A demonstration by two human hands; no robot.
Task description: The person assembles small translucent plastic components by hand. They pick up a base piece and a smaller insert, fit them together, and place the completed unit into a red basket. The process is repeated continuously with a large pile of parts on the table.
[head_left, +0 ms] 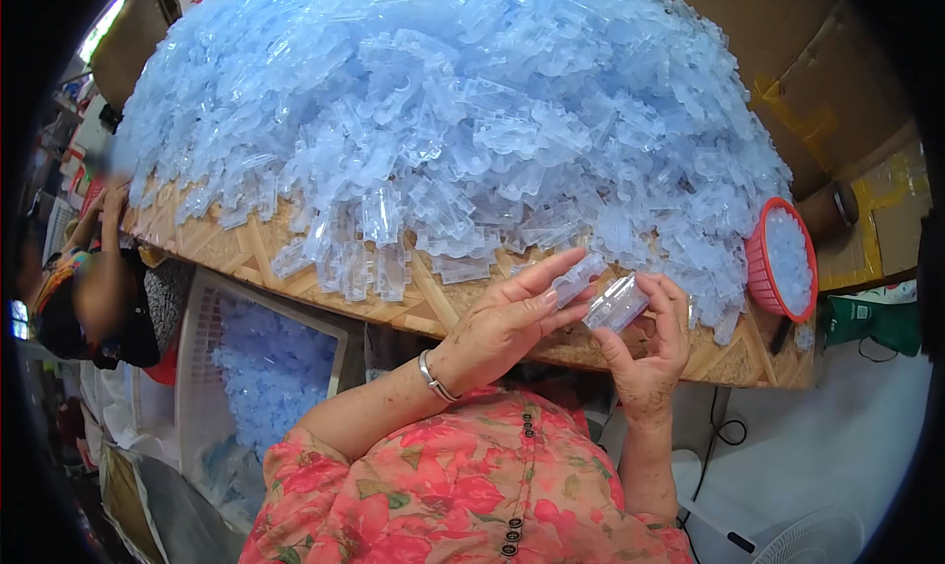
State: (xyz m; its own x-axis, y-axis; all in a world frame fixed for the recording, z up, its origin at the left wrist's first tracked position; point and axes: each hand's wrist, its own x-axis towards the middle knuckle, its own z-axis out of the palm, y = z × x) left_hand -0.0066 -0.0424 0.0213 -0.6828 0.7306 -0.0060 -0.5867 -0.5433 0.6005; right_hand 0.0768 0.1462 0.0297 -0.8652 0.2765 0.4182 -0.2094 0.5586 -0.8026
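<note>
My left hand (502, 325), with a silver bangle at its wrist, holds a small clear plastic piece (578, 277) between thumb and fingers. Beside it, my right hand (650, 352) grips a larger clear, half-round plastic piece (618, 303) by its edge. The two pieces are close together over the table's front edge; whether they touch I cannot tell. Just beyond my hands rises a big heap of clear, bluish plastic pieces (472, 121), with several loose ones lying along its near side.
The heap covers most of the patterned wooden table (433, 293). A red basket (761, 269) of small clear parts leans at the right edge. A white crate (200, 367) of bluish pieces stands below left. Another person (103, 298) is at the far left; cardboard (837, 82) stands right.
</note>
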